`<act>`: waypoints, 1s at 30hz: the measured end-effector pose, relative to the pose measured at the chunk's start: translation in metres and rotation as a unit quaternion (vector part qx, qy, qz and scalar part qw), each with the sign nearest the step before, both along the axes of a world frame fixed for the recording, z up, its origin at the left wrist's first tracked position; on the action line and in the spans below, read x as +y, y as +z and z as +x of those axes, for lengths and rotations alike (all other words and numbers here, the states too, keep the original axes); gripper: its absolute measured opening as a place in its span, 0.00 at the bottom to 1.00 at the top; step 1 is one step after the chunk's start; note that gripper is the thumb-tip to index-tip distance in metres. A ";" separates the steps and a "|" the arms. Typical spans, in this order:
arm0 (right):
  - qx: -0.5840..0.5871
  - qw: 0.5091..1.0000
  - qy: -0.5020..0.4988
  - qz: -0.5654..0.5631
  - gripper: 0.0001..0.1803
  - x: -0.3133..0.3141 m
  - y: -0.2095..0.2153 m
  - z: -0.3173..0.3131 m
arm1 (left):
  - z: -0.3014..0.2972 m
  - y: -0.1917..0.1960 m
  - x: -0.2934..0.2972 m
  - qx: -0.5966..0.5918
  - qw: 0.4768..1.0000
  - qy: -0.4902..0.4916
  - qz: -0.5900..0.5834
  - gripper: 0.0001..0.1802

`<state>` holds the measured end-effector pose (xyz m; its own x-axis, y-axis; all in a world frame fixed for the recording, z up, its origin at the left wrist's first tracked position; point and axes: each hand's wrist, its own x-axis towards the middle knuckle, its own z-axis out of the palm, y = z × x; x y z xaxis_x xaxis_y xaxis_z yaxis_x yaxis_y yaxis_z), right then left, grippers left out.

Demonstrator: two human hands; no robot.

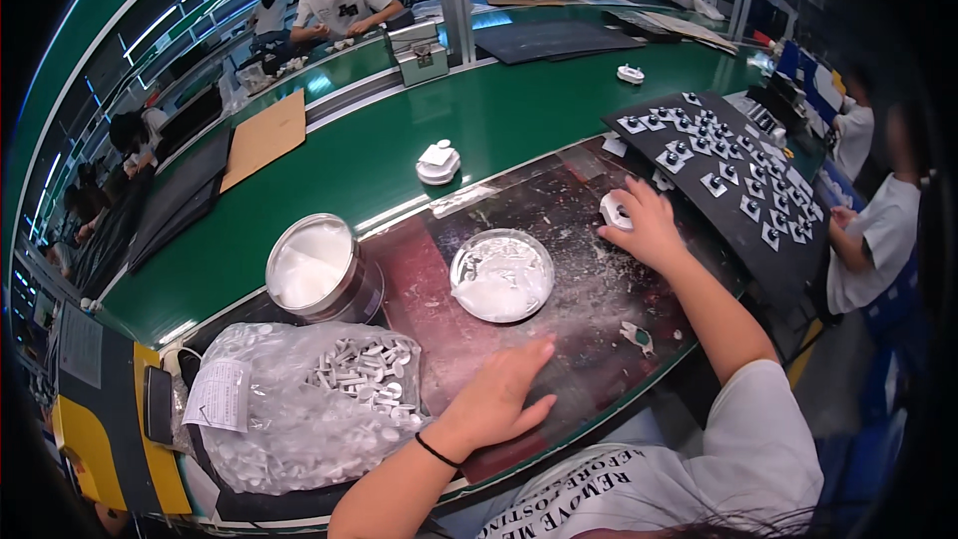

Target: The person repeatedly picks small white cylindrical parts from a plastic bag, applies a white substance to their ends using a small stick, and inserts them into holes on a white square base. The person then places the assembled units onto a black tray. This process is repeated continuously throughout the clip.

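My right hand (649, 227) is over the right side of the dark worktop, its fingers closed on a small white plastic part (613, 213) with a dark centre. The fingers hide some of that part. My left hand (504, 389) is held at the near edge of the worktop, thumb and fingers apart, with nothing in it. Between the hands and a little farther off lies a round shallow dish (548, 274) with white paste (507, 291) in it. A small green-and-white piece (637, 337) rests on the worktop below my right forearm.
At left are an open tin (357, 289) of white paste and a clear bag (269, 419) of white stemmed plastic pieces. White parts (437, 164) stand on the green conveyor (369, 155). A black board (689, 165) at right carries several small assemblies. Co-workers (878, 240) sit at right and beyond.
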<state>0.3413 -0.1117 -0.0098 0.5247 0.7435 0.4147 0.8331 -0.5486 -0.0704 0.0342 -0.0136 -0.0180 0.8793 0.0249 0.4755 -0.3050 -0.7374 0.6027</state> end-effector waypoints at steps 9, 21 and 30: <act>0.578 0.796 0.104 0.144 0.28 -0.034 0.012 -0.021 | -0.010 0.006 -0.001 0.009 0.999 0.020 0.039 0.39; 0.648 0.689 0.261 -0.194 0.28 -0.029 0.023 -0.114 | -0.008 0.026 -0.007 -0.045 0.998 0.015 0.045 0.51; 0.426 0.857 0.290 0.016 0.17 -0.024 0.010 -0.131 | -0.008 0.015 -0.017 0.059 0.997 0.024 0.037 0.52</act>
